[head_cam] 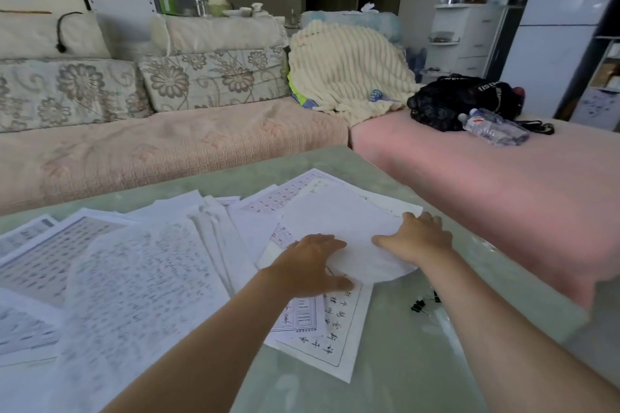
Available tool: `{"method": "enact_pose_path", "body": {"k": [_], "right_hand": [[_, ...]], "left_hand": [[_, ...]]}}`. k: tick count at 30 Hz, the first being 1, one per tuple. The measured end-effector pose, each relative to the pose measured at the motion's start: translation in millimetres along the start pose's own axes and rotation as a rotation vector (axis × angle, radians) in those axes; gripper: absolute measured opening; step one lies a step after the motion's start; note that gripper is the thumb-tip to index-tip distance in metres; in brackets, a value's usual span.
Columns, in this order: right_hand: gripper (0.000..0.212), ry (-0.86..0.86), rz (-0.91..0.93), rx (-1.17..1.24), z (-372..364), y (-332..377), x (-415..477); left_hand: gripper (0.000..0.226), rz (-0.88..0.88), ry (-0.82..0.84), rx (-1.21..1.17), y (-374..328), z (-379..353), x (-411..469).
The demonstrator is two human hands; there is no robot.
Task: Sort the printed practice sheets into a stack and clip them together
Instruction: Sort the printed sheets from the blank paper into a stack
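Printed practice sheets (134, 278) lie scattered and overlapping across the green table (419, 362). A blank-faced white sheet (339, 218) lies on top at the right, its near edge bowed upward. My left hand (312, 261) rests flat on that sheet's left edge, fingers straight. My right hand (416, 238) holds the sheet's right edge, thumb on top and fingers curled over it. A grid sheet with black characters (332, 335) lies under my left wrist. Two black binder clips (417, 305) sit on the table near my right forearm.
A sofa with floral cushions (208, 77) and a pink cover runs behind the table. On the pink seat to the right are a cream blanket (342, 67), a black bag (459, 100) and a plastic water bottle (493, 126).
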State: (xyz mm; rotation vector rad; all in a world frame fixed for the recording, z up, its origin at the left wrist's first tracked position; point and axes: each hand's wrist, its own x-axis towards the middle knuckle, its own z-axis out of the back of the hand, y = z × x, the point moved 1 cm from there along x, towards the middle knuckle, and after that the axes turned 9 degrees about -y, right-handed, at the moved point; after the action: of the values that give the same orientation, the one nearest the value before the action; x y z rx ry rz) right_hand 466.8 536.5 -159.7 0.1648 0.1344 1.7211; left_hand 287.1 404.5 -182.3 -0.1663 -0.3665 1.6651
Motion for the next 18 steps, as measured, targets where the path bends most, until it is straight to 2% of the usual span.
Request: {"method": "enact_pose_path", "body": {"k": [2,4,6,8,10,12,14,16,18], "right_hand": [[0.052,-0.049,-0.019,0.034,4,-3,3],[0.018,-0.063,-0.061,0.174,11,-3,5],[0.005,-0.015,-0.137,0.360,17,-1,8],[0.010,0.060,-0.202,0.549,22,0,7],[0.009,0.175,-0.263,0.694,24,3,-2],[0.008,0.331,-0.316,0.824,26,7,-18],[0.014,0.462,-0.336,0.939,29,14,-37],[0.016,0.530,-0.319,0.977,32,22,-55],[0.015,0.581,-0.295,0.994,34,31,-75]], "left_hand": [[0.054,-0.016,-0.099,-0.042,4,-3,-1],[0.031,-0.094,-0.258,-0.065,5,3,-4],[0.020,-0.156,-0.438,-0.092,5,14,-8],[0.017,-0.124,-0.554,-0.128,9,25,-10],[0.020,-0.010,-0.606,-0.157,14,34,-13],[0.030,0.171,-0.623,-0.308,15,48,-23],[0.038,0.404,-0.594,-0.663,12,65,-37],[0.033,0.664,-0.518,-1.118,19,75,-50],[0.032,0.865,-0.412,-1.425,30,84,-66]]}}
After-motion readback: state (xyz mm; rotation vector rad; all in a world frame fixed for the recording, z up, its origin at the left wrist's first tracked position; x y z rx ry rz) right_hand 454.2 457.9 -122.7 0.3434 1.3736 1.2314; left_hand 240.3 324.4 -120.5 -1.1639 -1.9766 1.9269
